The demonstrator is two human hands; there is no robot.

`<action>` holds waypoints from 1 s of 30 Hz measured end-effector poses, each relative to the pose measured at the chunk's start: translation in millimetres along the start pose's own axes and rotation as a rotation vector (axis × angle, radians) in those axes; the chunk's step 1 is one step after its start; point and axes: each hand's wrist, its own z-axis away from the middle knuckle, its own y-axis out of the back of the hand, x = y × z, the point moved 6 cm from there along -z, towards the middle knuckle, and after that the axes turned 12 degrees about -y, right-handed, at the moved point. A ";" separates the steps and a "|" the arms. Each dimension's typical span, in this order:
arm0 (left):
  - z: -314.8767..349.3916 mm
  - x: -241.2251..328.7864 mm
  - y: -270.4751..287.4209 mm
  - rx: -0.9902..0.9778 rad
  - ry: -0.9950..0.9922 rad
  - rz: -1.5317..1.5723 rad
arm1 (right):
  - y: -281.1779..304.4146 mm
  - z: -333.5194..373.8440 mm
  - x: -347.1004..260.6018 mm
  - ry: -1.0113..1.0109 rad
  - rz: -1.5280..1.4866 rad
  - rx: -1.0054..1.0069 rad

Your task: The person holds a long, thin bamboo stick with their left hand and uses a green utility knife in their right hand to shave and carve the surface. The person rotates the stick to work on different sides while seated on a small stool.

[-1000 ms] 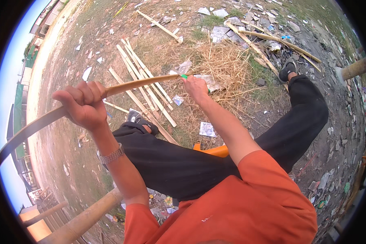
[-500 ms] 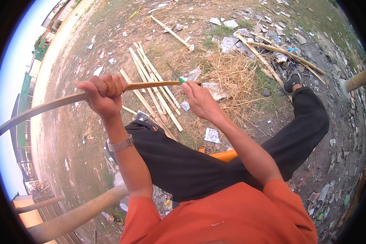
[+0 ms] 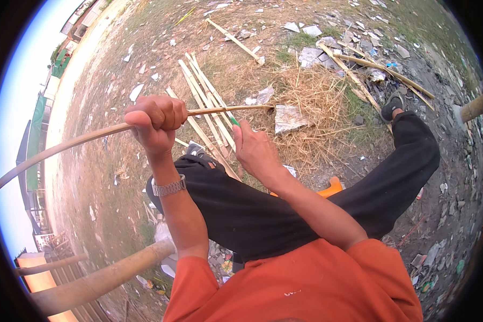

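My left hand (image 3: 158, 118) is closed in a fist round a long, bent bamboo strip (image 3: 80, 141). This strip runs from the far left edge, through the fist, to a darker end above the straw. Just below its right part, my right hand (image 3: 258, 154) is closed on a green-handled knife (image 3: 235, 122). The green handle shows at the fingertips, close to the strip. The thin blade is hard to make out against the strips behind it, and I cannot tell whether it touches the bamboo.
Several split bamboo strips (image 3: 204, 91) lie on the ground ahead, beside dry straw (image 3: 316, 107) and a pale block (image 3: 290, 119). More bamboo (image 3: 383, 67) and broken tiles lie at far right. A thick bamboo pole (image 3: 112, 271) is at lower left. Something orange (image 3: 333, 188) shows between my legs.
My right hand has come down and back from the strip's far end with the knife, leaving that end in plain sight. My left hand still grips the strip and sits slightly further right.
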 end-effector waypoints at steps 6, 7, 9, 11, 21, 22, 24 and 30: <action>-3.8 -2.0 -9.8 -0.025 -0.019 0.014 | 5.3 5.9 -8.8 -0.022 -0.048 -0.056; -5.7 -1.1 -9.6 -0.033 -0.022 0.028 | 5.1 5.7 -14.9 -0.027 -0.063 -0.061; -3.1 0.4 -0.9 -0.022 -0.016 0.046 | -0.6 -4.4 4.2 -0.057 -0.006 0.032; -6.9 -0.5 -2.9 -0.036 -0.024 0.051 | 1.3 -12.7 14.1 -0.024 -0.041 -0.009; -9.5 1.7 -9.7 -0.029 -0.074 0.049 | -7.5 -23.5 44.8 -0.122 -0.025 -0.075; -6.2 -0.8 -10.2 -0.020 -0.062 0.051 | -4.0 -14.6 32.9 -0.117 -0.007 -0.099; -7.2 -5.6 -10.5 -0.019 -0.065 0.057 | -1.0 -11.2 10.5 -0.075 0.017 -0.123; -12.3 -1.5 -12.1 -0.024 -0.071 0.055 | -16.2 -39.9 77.6 -0.152 0.118 -0.013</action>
